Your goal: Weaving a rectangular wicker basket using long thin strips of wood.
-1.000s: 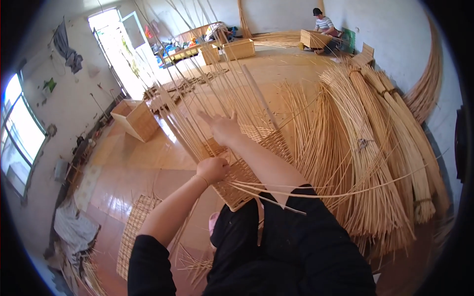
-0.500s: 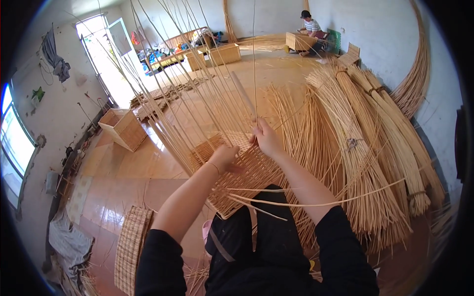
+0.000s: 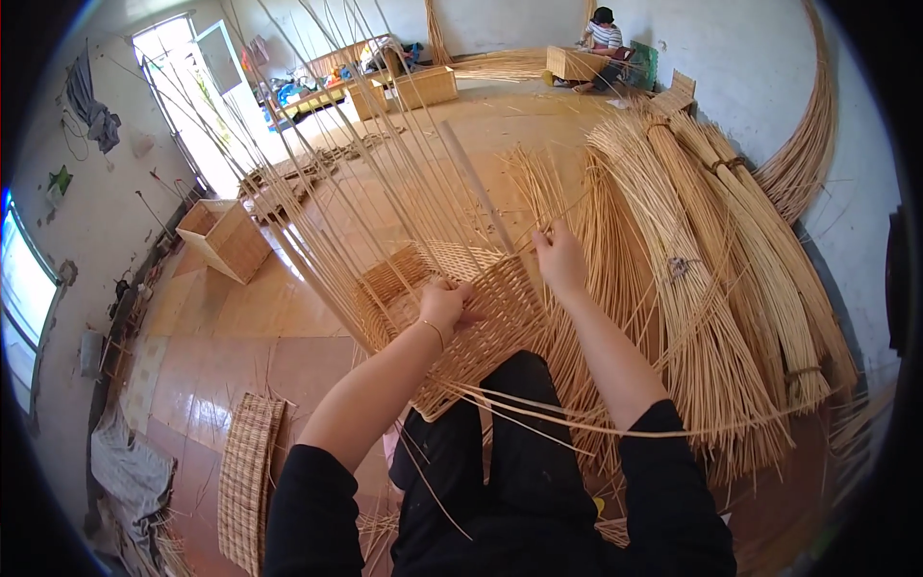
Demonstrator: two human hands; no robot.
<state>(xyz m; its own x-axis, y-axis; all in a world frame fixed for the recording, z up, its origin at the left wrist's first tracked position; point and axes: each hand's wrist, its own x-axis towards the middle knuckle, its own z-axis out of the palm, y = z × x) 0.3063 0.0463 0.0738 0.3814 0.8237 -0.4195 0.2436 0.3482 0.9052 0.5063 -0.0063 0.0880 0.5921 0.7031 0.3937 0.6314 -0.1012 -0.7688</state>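
Observation:
A partly woven wicker basket (image 3: 500,313) rests tilted over my lap, with tall thin stakes (image 3: 385,183) and thicker corner posts (image 3: 473,183) rising from it. My left hand (image 3: 448,308) is closed on the top edge of its near wall, fingers curled over the weave. Beside the right corner post, my right hand (image 3: 561,258) is raised off the wall, pinching a thin willow rod (image 3: 524,238) between thumb and fingers. Loose rod ends (image 3: 538,412) stick out from the basket's lower edge across my thighs.
Bundles of willow rods (image 3: 702,260) lie along the right. A woven panel (image 3: 248,481) lies at lower left, and a finished box basket (image 3: 226,238) stands on the floor beyond. At the back, a seated person (image 3: 606,43) works beside another basket (image 3: 575,63).
My right hand has moved right, away from the corner post, drawing the rod outward. My left hand has stayed on the wall, shifting slightly. The view has swung a little.

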